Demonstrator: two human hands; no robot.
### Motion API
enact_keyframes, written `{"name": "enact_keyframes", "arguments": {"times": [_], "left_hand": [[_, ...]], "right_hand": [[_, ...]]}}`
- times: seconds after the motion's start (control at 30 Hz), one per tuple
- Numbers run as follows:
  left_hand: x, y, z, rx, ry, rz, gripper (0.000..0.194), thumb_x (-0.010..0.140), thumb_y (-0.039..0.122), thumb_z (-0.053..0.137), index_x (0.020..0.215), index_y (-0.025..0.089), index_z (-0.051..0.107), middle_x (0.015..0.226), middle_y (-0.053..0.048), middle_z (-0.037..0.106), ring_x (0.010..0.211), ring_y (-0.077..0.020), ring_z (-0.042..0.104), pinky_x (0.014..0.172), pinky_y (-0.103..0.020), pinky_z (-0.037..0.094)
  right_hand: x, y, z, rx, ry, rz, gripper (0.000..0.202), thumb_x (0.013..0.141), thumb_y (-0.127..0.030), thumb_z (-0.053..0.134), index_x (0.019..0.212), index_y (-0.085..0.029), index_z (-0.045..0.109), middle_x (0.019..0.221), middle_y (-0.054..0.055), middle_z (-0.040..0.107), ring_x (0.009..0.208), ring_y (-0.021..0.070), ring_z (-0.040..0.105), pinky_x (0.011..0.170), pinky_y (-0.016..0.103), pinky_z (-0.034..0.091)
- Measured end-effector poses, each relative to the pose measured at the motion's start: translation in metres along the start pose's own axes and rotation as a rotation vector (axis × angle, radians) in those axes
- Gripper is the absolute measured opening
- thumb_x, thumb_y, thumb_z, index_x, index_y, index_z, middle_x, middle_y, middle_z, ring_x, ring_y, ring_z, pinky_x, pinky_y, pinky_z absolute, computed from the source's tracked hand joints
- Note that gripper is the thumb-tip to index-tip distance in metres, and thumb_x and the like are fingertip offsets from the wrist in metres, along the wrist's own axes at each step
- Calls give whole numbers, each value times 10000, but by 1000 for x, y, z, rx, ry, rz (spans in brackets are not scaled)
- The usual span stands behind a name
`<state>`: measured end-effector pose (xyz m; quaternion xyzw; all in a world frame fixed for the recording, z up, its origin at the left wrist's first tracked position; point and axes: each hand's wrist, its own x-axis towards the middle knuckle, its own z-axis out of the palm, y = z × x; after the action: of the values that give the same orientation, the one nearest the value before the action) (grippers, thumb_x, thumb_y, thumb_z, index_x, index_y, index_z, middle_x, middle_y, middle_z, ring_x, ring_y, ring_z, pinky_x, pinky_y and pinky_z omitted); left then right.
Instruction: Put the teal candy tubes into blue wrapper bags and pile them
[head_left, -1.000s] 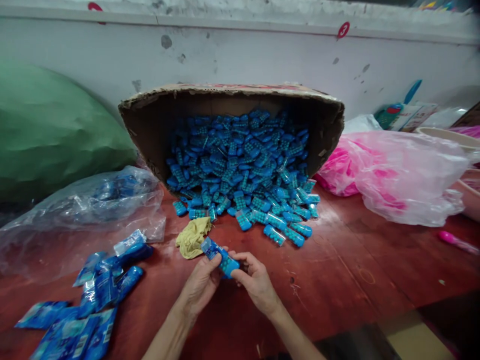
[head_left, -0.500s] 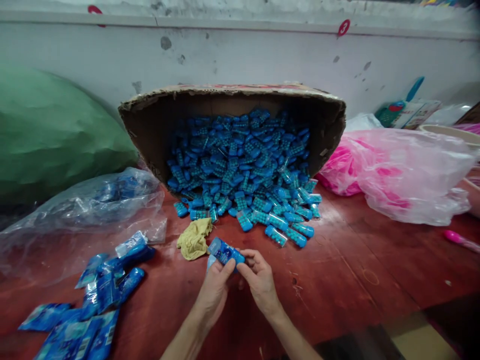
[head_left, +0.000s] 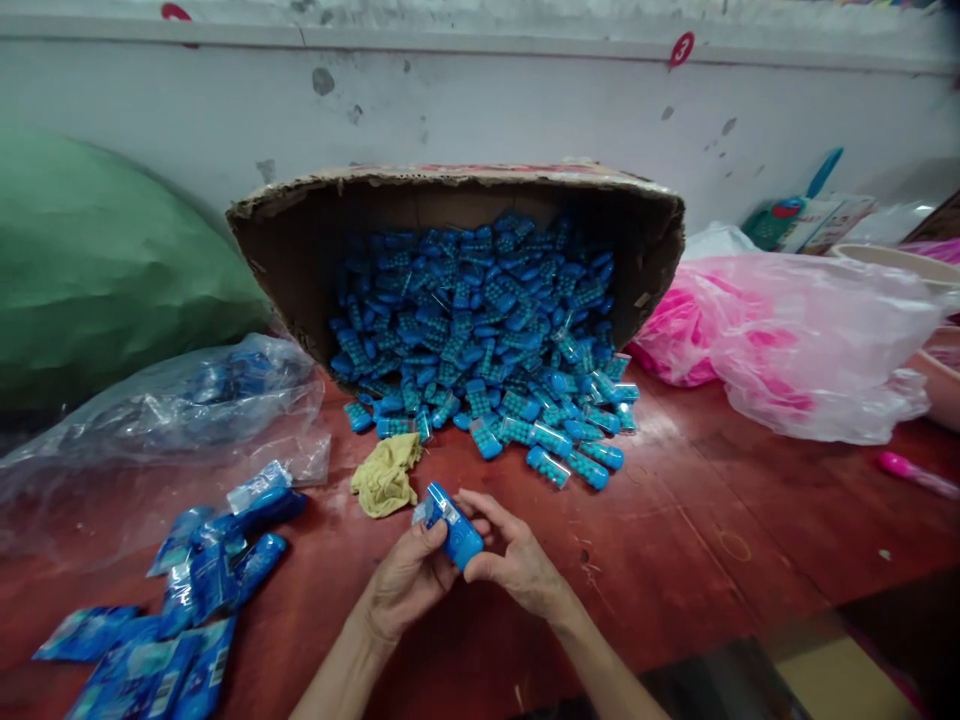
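Note:
My left hand (head_left: 412, 570) grips a small blue container (head_left: 459, 535) by its side, the thumb lying over it. A clear, crinkled bit of film shows at its upper left end. My right hand (head_left: 517, 555) closes on the same container from the right, its thumb at the rounded lower end and its fingers along the far side. Just beyond lies a crumpled yellow cloth (head_left: 386, 475). Behind it, a heap of blue containers with clear fronts and teal dots (head_left: 480, 330) spills out of a cardboard box (head_left: 645, 270) lying on its side.
Several blue printed packets (head_left: 210, 570) lie on the red table (head_left: 675, 530) at the left, near a clear plastic bag (head_left: 172, 410) with blue things inside. A large green sack (head_left: 112, 270) stands behind. Pink and white bags (head_left: 802, 340) and a pink-handled tool (head_left: 911, 470) lie to the right.
The container has been turned in my hands; its rounded end now points down and right, towards me. My right hand's fingers have spread further around it.

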<state>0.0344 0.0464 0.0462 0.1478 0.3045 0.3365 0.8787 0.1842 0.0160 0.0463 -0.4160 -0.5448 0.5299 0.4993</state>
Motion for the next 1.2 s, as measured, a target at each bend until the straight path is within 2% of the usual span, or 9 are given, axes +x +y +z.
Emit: {"name": "enact_keyframes", "arguments": {"times": [0.07,0.2,0.4,0.57,0.67,0.83,0.93,1.07,1.2], "left_hand": [[1,-3,3,-18,26,18,124,723,154,603,840,133,640,750,-68,698,743,-172,651,657,-250,508],[0,-12,10,-56,139,82,68,719,135,607,781,134,636,713,-54,688,690,-135,646,553,-175,498],[-3,-23,19,-55,274,143,95,705,174,629,794,145,619,711,-28,665,671,-128,635,638,-220,522],[0,-24,26,-26,348,200,49,745,178,581,756,138,608,706,-24,659,675,-126,629,703,-270,522],[-5,-2,17,-47,360,201,149,804,204,492,789,123,616,707,-58,665,719,-161,641,724,-321,519],[-33,63,-22,-258,478,580,524,833,495,264,954,101,589,880,-142,664,921,-238,606,738,-383,513],[-46,75,-37,-283,547,596,576,837,487,245,1048,39,539,938,-183,643,961,-233,587,763,-375,502],[-33,62,-37,186,594,493,343,815,330,404,1021,109,565,920,-136,646,974,-252,573,874,-458,418],[11,64,-49,1174,742,841,375,765,320,481,1120,215,538,1257,-104,500,1267,-260,279,1038,-457,162]], "right_hand": [[1,-3,1,43,-33,-3,571,642,-408,697,1170,-291,514,1133,27,536,1029,213,501,887,325,394],[1,-3,5,32,57,-20,434,624,-348,722,1037,-266,616,1013,24,582,949,210,526,864,323,401],[-3,8,13,59,151,33,311,690,-271,665,999,-251,639,882,6,608,794,165,550,738,266,439],[-4,27,23,74,289,67,312,716,-314,638,1017,-233,619,897,17,639,814,178,570,762,280,448],[-2,32,22,44,189,94,430,731,-297,623,1147,-232,535,998,30,613,867,176,563,804,293,440],[6,30,9,-292,142,94,302,780,-241,548,1080,-214,558,863,17,582,697,131,538,672,259,458],[19,25,8,-560,116,21,293,799,-253,534,1088,-211,547,941,47,582,863,175,534,801,308,426],[56,26,26,-890,-17,-92,475,792,-322,544,1240,-232,413,1249,90,465,1159,253,380,936,415,334],[100,41,54,-1119,-223,-148,594,796,-329,515,1327,-201,280,1386,108,310,1275,301,208,981,508,246]]}}
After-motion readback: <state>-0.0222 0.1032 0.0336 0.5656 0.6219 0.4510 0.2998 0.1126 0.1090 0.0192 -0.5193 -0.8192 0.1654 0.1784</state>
